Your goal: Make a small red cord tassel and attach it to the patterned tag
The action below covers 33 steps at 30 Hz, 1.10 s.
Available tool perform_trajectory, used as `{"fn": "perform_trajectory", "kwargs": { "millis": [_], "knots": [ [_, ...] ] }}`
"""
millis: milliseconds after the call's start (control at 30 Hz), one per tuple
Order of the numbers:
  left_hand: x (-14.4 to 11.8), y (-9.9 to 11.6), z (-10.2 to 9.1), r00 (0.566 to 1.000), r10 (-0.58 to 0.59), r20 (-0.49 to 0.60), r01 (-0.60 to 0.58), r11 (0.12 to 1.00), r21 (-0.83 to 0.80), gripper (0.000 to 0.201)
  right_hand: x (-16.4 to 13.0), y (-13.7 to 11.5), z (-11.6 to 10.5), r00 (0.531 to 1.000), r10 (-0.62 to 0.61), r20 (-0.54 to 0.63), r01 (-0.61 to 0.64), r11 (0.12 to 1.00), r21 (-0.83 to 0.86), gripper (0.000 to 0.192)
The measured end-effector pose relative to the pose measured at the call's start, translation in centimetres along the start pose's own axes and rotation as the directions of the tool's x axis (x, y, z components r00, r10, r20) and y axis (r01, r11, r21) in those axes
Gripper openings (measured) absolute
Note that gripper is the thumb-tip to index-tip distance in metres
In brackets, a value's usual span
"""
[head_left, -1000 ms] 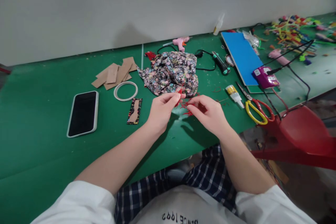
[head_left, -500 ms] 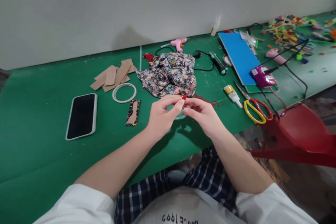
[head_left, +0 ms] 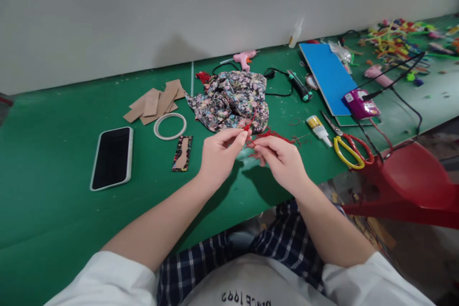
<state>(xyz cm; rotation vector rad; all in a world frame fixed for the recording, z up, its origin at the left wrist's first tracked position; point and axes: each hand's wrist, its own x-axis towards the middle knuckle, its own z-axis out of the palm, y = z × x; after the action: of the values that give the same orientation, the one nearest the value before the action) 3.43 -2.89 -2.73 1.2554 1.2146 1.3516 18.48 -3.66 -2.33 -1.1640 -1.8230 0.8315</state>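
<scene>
- The left hand [head_left: 218, 153] pinches 1 end of a tangle of red thread [head_left: 265, 137] between thumb and fingertips.
- The right hand [head_left: 281, 158] is curled closed on the same thread, just beside the left.
- The thread hangs above the green table [head_left: 53, 210], in front of the floral fabric [head_left: 231, 98].
- Yellow-handled scissors [head_left: 349, 150] lie to the right.

Open green mat [head_left: 53, 229] left and in front of hands. Phone [head_left: 112, 157], tape ring [head_left: 170, 125], cardboard [head_left: 156, 102] block far left. Fabric [head_left: 231, 99] crowds just behind hands. Glue [head_left: 319, 130], scissors [head_left: 349, 148] obstruct right.
</scene>
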Motion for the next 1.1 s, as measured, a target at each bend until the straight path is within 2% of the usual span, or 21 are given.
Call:
{"fn": "perform_trajectory", "kwargs": {
  "millis": [100,233,300,400,533,733,833,900,1000,1100],
  "knots": [
    [-0.1,0.3,-0.1,0.999,0.043,0.024,-0.045,0.992,0.12,0.022,0.0,-0.3,-0.5,0.992,-0.122,-0.039,0.114,0.979,-0.167,0.016],
    [-0.3,0.7,-0.2,0.976,0.211,0.054,-0.216,0.909,0.356,0.019,-0.1,-0.7,-1.0,0.964,-0.253,-0.083,0.206,0.906,-0.37,0.014],
    [-0.4,0.7,-0.2,0.94,0.33,0.092,-0.334,0.828,0.449,0.017,-0.2,-0.8,-1.1,0.944,-0.312,-0.108,0.235,0.866,-0.441,0.013],
    [-0.4,0.6,-0.2,0.856,0.493,0.154,-0.496,0.704,0.509,0.016,-0.3,-0.8,-1.1,0.9,-0.414,-0.136,0.29,0.802,-0.522,0.013],
    [-0.4,0.4,-0.2,0.788,0.577,0.212,-0.587,0.604,0.539,0.015,-0.4,-0.6,-1.2,0.838,-0.526,-0.147,0.351,0.724,-0.593,0.011],
    [-0.5,1.0,-0.6,0.751,0.552,0.361,-0.646,0.503,0.574,0.015,-0.5,-0.8,-1.7,0.801,-0.595,-0.069,0.419,0.639,-0.645,0.009],
    [-0.5,1.5,-1.0,0.742,0.501,0.445,-0.664,0.46,0.589,0.016,-0.5,-0.9,-1.9,0.806,-0.591,-0.025,0.441,0.628,-0.641,0.008],
    [-0.5,1.8,-1.2,0.726,0.47,0.502,-0.685,0.426,0.592,0.017,-0.5,-0.9,-2.0,0.817,-0.577,-0.019,0.445,0.65,-0.616,0.008],
    [-0.5,2.3,-1.4,0.679,0.404,0.613,-0.734,0.39,0.556,0.019,-0.3,-1.0,-2.3,0.848,-0.528,-0.036,0.43,0.728,-0.534,0.008],
    [-0.4,2.7,-1.6,0.629,0.338,0.7,-0.767,0.418,0.488,0.021,0.0,-1.2,-2.7,0.901,-0.433,-0.021,0.388,0.825,-0.411,0.009]
  ]
}}
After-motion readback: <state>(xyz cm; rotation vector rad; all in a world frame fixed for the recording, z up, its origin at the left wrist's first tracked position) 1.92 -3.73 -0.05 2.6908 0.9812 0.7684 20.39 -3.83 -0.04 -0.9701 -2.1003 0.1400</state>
